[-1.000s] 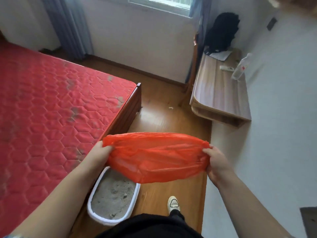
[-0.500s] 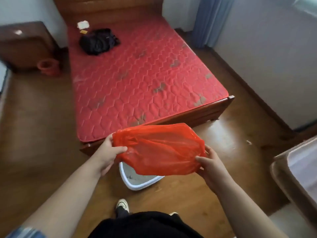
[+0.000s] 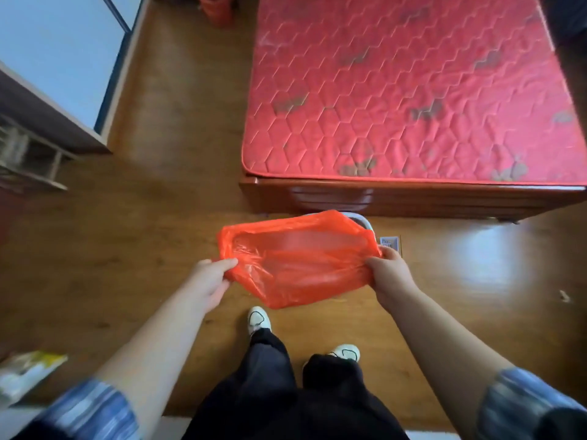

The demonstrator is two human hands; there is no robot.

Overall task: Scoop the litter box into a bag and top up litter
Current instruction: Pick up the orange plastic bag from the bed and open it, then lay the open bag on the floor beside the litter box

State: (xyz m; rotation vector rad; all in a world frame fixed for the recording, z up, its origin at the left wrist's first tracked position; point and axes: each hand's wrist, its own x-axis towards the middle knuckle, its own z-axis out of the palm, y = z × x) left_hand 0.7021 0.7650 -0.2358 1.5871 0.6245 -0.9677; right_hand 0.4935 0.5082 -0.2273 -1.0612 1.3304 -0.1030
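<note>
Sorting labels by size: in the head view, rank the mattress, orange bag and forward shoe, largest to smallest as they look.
1. mattress
2. orange bag
3. forward shoe
The bag is nearer the camera, which enlarges it.

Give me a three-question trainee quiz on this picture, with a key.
1. True or false: the left hand and the right hand both grip the bag.
2. Where is the litter box? A. on a chair; B. on the floor by the bed, mostly hidden by the bag; C. in the left hand.
3. Fill in: the bag's colour is ___.
Key: 1 true; 2 B; 3 orange.
</note>
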